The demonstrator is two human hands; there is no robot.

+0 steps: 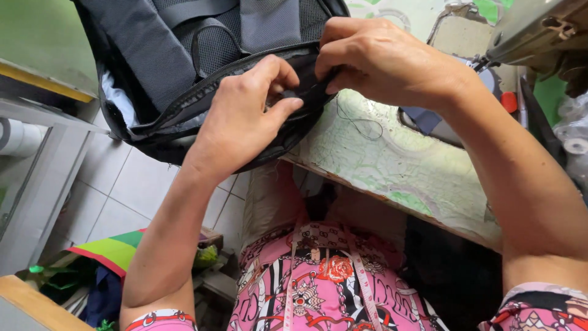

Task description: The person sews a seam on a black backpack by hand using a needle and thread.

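Note:
A dark grey and black backpack (171,55) lies with its strap side up, hanging over the near left corner of the worktable (380,165). My left hand (245,116) pinches the black zipper edge of the backpack between thumb and fingers. Just to its right, my right hand (380,58) grips the same black edge with curled fingers. The two hands almost touch. A loose black thread (361,125) trails on the table below my right hand.
A sewing machine (539,30) stands at the top right, with a grey cloth piece (429,119) beside it. A tape measure (358,270) hangs over my pink patterned clothing. Tiled floor, a metal frame (49,165) and coloured fabric (110,251) are at left.

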